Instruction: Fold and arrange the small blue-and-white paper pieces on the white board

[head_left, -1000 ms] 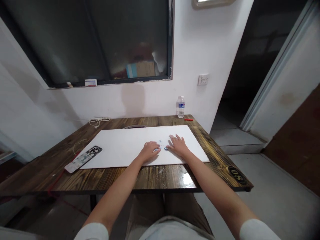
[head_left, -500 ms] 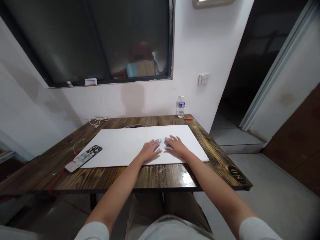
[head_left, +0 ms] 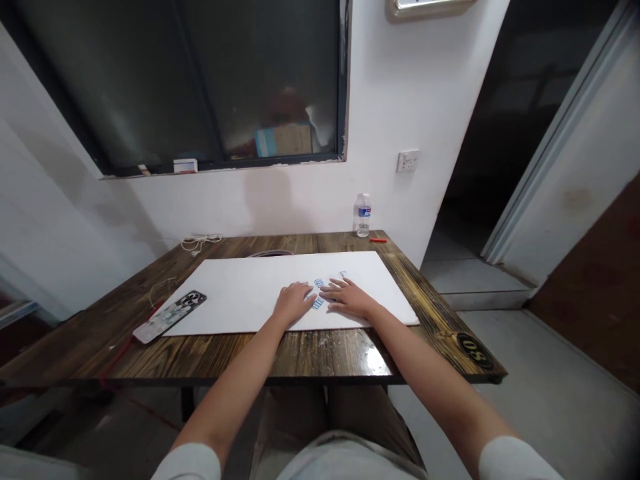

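Several small flat pieces with blue and white stripes (head_left: pixel 317 303) lie on a white board (head_left: pixel 240 293); their kind is too small to make out. My left hand (head_left: pixel 293 304) rests palm down on the board just left of them, fingers stretched towards the pieces. To their right, my right hand (head_left: pixel 349 298) lies with its fingers spread, the fingertips over or touching the striped pieces. Part of the group is hidden under the right fingers. Another small blue-marked piece (head_left: pixel 343 273) shows just beyond the right hand.
The board lies on a dark wooden table (head_left: pixel 320 353). A phone (head_left: pixel 171 317) overlaps its left front corner. Near the wall are a water bottle (head_left: pixel 363 215), a red pen-like stick (head_left: pixel 379 240) and a white cable (head_left: pixel 201 241). A round "80" badge (head_left: pixel 474 350) marks the right corner.
My right hand has slid left over the striped pieces. My left hand has drawn slightly left, baring more of them. The view has shifted a little.
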`<state>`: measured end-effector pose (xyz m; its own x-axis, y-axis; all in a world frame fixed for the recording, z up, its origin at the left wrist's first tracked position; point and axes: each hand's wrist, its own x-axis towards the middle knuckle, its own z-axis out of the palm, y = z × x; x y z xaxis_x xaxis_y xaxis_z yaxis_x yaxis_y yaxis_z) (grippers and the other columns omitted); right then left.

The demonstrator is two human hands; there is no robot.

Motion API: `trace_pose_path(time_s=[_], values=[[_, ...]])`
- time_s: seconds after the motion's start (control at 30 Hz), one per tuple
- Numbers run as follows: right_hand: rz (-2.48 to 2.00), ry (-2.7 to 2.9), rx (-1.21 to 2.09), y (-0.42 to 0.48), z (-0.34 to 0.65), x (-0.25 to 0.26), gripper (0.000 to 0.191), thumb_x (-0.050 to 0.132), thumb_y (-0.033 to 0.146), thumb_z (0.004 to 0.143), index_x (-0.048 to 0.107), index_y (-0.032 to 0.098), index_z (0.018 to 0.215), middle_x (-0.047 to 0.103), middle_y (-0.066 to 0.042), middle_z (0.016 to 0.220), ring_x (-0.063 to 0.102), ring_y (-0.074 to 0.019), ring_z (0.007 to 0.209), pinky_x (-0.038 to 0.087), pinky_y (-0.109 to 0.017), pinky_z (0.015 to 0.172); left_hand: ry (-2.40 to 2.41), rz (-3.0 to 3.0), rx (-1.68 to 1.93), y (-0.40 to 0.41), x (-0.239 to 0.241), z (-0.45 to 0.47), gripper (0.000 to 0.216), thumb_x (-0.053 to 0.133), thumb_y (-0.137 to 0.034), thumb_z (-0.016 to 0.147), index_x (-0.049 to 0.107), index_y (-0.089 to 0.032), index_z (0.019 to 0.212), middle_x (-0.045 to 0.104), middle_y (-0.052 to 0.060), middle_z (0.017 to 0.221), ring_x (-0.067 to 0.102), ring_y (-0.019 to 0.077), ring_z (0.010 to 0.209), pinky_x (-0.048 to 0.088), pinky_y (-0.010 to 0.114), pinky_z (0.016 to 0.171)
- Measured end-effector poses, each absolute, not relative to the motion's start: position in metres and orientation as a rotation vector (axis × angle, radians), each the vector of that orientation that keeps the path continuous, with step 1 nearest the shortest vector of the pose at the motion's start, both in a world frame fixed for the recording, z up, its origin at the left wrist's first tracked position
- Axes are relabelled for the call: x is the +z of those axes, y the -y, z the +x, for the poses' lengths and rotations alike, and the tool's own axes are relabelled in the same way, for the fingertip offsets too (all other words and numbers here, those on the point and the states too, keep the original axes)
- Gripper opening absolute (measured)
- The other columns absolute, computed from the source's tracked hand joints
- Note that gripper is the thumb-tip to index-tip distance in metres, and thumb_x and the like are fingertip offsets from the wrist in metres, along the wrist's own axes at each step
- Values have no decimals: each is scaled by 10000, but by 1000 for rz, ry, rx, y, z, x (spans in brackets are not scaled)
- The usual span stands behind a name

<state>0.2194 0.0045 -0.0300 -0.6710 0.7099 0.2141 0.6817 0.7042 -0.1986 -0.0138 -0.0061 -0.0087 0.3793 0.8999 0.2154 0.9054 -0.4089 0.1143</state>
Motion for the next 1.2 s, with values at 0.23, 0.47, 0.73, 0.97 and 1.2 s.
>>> trace_pose_path(time_s=[0.23,0.47,0.73,0.97,1.2], values=[[-1224,2498,40,-5,218,-33,538,478,528,935,491,277,1411,507,-61,1449,378,-283,1386,289,-494,1119,1528,-2782,-376,4,-6,-14,415,410,-463,960,596,-299,1292,514,20,1445,380,259,1386,320,461,1107],[-1364,2447,-16,-7,219,-37,488,489,563,918,563,324,1338,507,-35,1451,396,-323,1359,305,-524,1081,1659,-2722,-319,4,-11,-13,474,425,-549,933,559,-325,1328,456,46,1490,365,333,1388,321,533,1078],[-1297,2397,-56,-8,220,-33,372,474,501,949,681,267,1151,648,-51,1281,495,-264,1253,352,-420,1023,1545,-2777,-503,2,-3,-15,365,406,-431,967,714,-264,1068,665,62,1246,540,245,1236,382,434,1046],[-1319,2398,-20,-9,223,-34,422,487,496,939,608,305,1294,553,-29,1407,415,-288,1338,347,-446,1051,1534,-2796,-347,1,-11,-17,488,491,-500,919,535,-305,1365,401,51,1524,336,288,1415,303,488,1115],[-1254,2253,75,-7,227,-24,438,380,428,989,776,282,868,720,-19,1135,565,-233,1132,409,-406,969,1533,-2808,-521,-3,-3,-18,321,451,-369,941,745,-253,997,701,30,1186,583,223,1186,402,398,1031]])
